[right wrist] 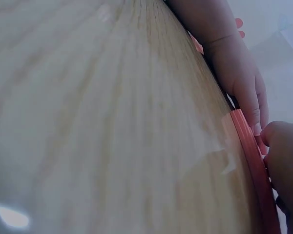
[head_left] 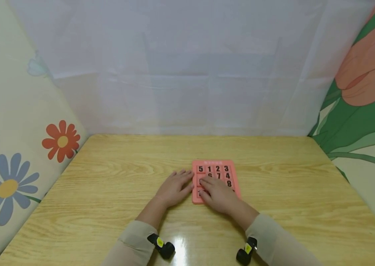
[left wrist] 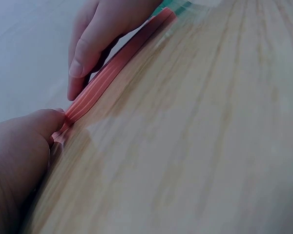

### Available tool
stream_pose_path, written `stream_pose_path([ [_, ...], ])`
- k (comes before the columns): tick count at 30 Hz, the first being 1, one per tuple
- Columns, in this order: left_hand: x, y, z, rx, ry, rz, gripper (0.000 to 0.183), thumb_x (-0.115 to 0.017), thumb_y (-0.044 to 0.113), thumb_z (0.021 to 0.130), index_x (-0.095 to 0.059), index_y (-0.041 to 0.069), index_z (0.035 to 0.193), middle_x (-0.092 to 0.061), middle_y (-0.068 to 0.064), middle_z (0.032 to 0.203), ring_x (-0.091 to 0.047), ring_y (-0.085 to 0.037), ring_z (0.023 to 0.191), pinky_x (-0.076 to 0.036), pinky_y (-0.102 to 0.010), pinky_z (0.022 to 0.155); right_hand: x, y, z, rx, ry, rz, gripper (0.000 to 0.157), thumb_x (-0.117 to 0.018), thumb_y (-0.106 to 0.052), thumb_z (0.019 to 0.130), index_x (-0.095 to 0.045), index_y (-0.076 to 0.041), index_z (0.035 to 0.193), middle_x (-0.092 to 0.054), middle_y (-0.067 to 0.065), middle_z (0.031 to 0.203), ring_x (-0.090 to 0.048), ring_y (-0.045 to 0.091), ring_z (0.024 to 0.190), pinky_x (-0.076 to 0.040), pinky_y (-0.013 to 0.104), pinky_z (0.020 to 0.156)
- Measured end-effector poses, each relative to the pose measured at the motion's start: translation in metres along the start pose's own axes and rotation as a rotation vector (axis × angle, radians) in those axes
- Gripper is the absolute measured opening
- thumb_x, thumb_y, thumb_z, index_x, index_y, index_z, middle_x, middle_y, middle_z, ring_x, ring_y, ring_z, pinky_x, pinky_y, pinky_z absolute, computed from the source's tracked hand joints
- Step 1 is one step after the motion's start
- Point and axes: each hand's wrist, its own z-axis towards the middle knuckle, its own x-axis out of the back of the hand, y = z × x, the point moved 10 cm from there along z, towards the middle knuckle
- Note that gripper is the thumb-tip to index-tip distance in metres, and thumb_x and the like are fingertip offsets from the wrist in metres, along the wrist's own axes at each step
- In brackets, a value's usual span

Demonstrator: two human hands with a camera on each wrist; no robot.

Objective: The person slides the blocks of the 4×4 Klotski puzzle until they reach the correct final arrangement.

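A pink number slide puzzle [head_left: 214, 163] lies flat on the wooden table, its tiles printed with black digits. The top row reads 5, 1, 2, 3. My left hand [head_left: 174, 188] lies beside the puzzle with fingertips and thumb touching its left edge. Over the lower part of the board, my right hand [head_left: 220, 194] rests its fingertips on tiles in the left column and covers several others. From the left wrist view, the puzzle's pink side [left wrist: 112, 68] shows between both hands. In the right wrist view the right hand [right wrist: 285, 165] is partly cut off by the frame.
The wooden table [head_left: 107, 162] reaches back to a white cloth [head_left: 187, 92]. Walls with painted flowers stand at both sides. A black wrist camera [head_left: 165, 249] is strapped on the left sleeve, another wrist camera [head_left: 245, 253] on the right.
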Motion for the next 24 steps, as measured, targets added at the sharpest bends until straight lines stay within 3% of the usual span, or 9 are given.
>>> stream_pose_path([
  [24,-0.0005,0.0,-0.0009,0.017,-0.017,0.007,0.053,-0.048,0.038,0.101,-0.046,0.01,0.147,-0.047,-0.007,0.152,-0.036,-0.03,0.146,-0.019,-0.048,0.125,0.0038,-0.0015,-0.0075,-0.006,0.029,0.025,0.051,-0.044,-0.035,0.103,-0.047,-0.005,0.145,-0.042,0.011,0.154,-0.038,0.031,0.144,-0.032,0.046,0.12],
])
